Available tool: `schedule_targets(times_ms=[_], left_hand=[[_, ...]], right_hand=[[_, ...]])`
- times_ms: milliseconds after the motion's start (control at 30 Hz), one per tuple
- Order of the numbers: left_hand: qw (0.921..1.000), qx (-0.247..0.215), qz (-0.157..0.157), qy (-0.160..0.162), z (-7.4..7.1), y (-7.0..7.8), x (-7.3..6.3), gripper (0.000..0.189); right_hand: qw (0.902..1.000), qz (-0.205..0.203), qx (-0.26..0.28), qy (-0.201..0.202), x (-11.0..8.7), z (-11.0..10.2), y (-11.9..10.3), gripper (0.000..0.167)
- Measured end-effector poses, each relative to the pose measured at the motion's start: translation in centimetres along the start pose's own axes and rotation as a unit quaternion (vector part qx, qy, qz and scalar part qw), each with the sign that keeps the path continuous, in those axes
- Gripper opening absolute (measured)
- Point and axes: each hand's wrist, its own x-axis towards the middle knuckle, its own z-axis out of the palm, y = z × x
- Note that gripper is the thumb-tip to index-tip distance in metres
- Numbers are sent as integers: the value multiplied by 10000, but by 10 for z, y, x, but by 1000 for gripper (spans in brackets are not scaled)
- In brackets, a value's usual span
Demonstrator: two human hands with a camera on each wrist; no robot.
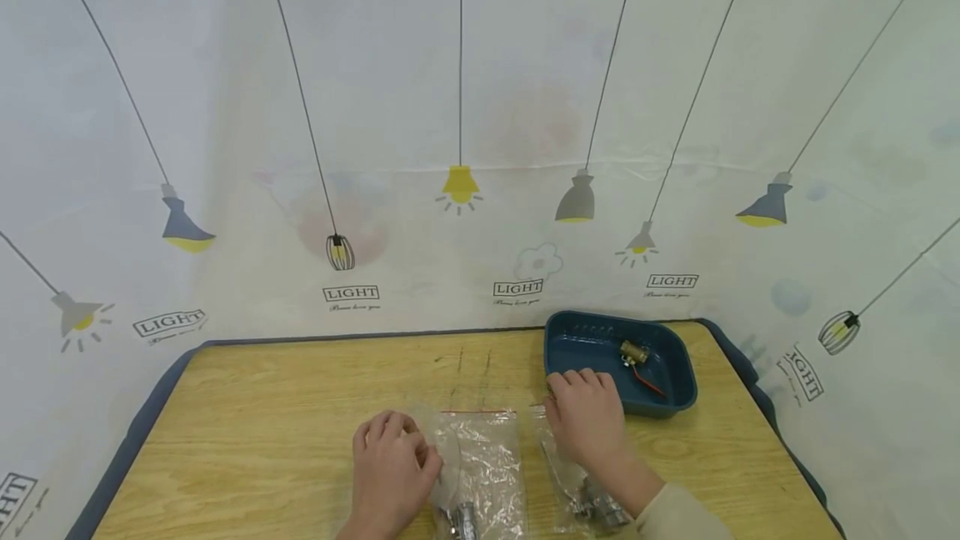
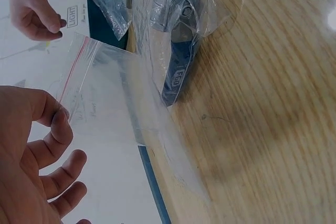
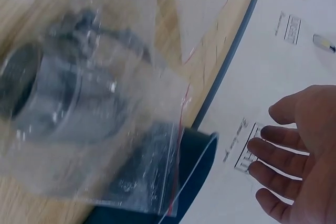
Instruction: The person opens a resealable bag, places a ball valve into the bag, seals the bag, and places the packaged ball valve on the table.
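My left hand point(image 1: 393, 469) pinches the edge of a clear zip bag point(image 2: 107, 82) between thumb and forefinger, near its red seal line; the other fingers are loosely bent. A metal valve with a blue handle point(image 2: 181, 69) lies in clear plastic beside it on the table. Holding nothing, my right hand point(image 1: 588, 419) hovers at the near left rim of the dark blue tray point(image 1: 678, 402), its fingers point(image 3: 278, 156) loosely curled. Below that wrist lies another clear zip bag point(image 3: 142, 161) with a grey metal valve point(image 3: 68, 95) inside.
A brass valve point(image 1: 634, 352) with a red handle point(image 1: 648, 382) lies in the tray at the back right. The wooden table point(image 1: 247, 432) meets a white sheet point(image 1: 420, 257) printed with lamps along its back and sides.
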Motion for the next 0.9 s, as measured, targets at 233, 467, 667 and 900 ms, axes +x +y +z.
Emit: schedule_targets(times_ms=[233,467,667,900], left_hand=[[9997,-119,-195,10,-7,-5,-2,38],[9995,-122,-284,53,-15,-5,-4,39],[9993,-36,-369,44,-18,-9,-5,40],[9992,-66,-395,66,-19,-11,-5,38]], right_hand=[[9991,216,-140,-345,11,8,31,20],[9939,594,-308,-872,19,26,75,25],[9853,985,-182,-1382,23,37,107,34],[9699,1334,-56,-2039,25,44,130,31]])
